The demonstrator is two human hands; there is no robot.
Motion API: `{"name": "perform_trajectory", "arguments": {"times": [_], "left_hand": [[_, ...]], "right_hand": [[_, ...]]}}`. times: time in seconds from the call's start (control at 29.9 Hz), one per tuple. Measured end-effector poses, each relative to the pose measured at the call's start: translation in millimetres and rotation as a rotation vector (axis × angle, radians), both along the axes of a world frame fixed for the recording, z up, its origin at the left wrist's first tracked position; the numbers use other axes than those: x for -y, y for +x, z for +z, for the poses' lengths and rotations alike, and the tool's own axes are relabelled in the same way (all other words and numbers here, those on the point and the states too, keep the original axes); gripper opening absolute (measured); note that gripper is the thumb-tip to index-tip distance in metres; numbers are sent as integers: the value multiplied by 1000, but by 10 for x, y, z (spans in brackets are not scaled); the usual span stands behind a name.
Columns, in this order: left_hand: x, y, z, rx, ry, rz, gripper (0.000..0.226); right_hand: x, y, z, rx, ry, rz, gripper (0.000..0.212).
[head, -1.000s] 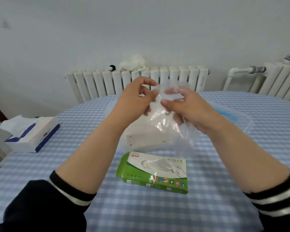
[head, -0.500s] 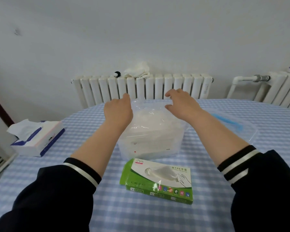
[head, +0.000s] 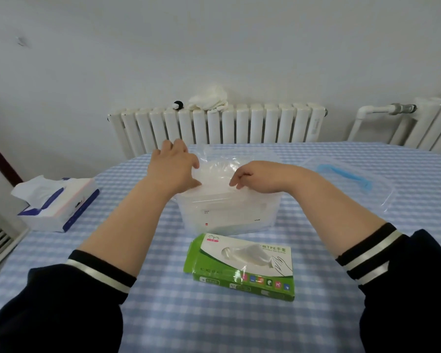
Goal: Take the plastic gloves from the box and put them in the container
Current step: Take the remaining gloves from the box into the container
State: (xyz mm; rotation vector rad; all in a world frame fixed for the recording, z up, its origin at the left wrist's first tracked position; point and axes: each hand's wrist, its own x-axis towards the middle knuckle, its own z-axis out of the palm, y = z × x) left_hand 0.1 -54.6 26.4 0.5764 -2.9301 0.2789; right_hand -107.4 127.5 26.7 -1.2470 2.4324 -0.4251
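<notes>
Here, in the head view, both hands work over the open top of the clear container [head: 229, 212], which stands on the counter [head: 163, 314] straight ahead of the person. The left hand [head: 175, 170] lies over the container's left rim with fingers loosely spread, the thumb pressing on the plastic gloves [head: 217, 174] inside; its grip is flat and relaxed rather than pinching. The right hand [head: 255, 178] sits at the container's near right part, wrist bent, its fingers curled downward onto the film; whether that grip actually pinches a fold of the gloves cannot be told, since the fingertips point away from the camera. Between the two grips the crumpled transparent gloves bulge above the rim, with a flap of film rising toward the far edge.

Nearer than both grips, just in front of the container, lies the green glove box [head: 242, 268], flat, its long axis running left to right and slightly skewed, its printed face up with film showing at the window. To the right of the right grip, apart from the container, rests the clear lid [head: 382, 200] with a blue handle. Well to the left of the left grip sits a tissue pack [head: 59, 202] near the counter's edge. Beyond the hands, past the counter's far edge, a white radiator [head: 219, 126] stands against the wall.
</notes>
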Motion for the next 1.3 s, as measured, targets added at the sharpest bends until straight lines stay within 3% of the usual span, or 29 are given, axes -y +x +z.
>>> {"name": "perform_trajectory", "arguments": {"times": [0.13, 0.27, 0.5, 0.63, 0.73, 0.83, 0.97, 1.07, 1.2, 1.3], "left_hand": [[28, -79, 1, 231, -19, -25, 44], [-26, -256, -60, 415, -42, -53, 25], [-124, -296, -22, 603, -24, 3, 49], [-72, -230, -13, 559, 6, -28, 57], [-9, -184, 27, 483, 37, -46, 55], [-8, -127, 94, 408, 83, -74, 56], [-49, -28, 152, 255, 175, -39, 66], [7, 97, 123, -95, 199, -91, 55], [-70, 288, -85, -602, 103, -240, 23], [-369, 422, -267, -784, 239, -375, 17]], "right_hand": [[29, 18, 54, 13, 150, 10, 36], [84, 26, 104, -42, 276, -1, 36], [214, 7, 7, -11, 363, -43, 42], [216, 10, 24, -106, 398, -10, 42], [182, 13, 104, -205, 360, 4, 51], [128, -36, 189, -184, 235, -12, 54], [-71, -9, 342, -202, 65, -46, 40], [-208, 34, 324, -265, -184, -116, 24], [-353, 305, 126, -321, -621, -177, 14], [-442, 586, -5, -176, -593, -92, 11]]}}
